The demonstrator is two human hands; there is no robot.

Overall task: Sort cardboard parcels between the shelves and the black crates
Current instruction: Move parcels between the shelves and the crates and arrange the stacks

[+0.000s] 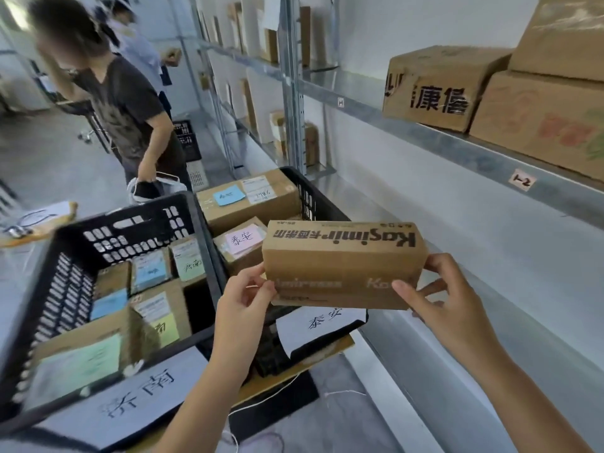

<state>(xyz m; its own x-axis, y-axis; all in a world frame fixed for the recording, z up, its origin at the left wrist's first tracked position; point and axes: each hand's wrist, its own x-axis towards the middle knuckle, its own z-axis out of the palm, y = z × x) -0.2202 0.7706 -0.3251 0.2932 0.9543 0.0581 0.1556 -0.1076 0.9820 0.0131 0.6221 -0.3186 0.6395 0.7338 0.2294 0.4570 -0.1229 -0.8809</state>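
I hold a brown cardboard parcel [343, 263] printed "Kasimir" upside down, in mid-air between the crates and the shelf. My left hand [243, 297] grips its left end and my right hand [438, 299] grips its right end. Below and to the left stands a black crate [45, 289] holding several small parcels with coloured notes. A second black crate [309, 194] behind the parcel holds larger boxes with blue and pink notes. The grey metal shelf [483, 158] on the right carries big cardboard boxes [438, 88].
A person in a dark T-shirt [130, 112] stands at the back left holding a white bag; another person is behind. White paper labels hang on the crate fronts. More shelves with parcels [294, 138] run along the far wall. A lower shelf surface [490, 256] lies under the parcel.
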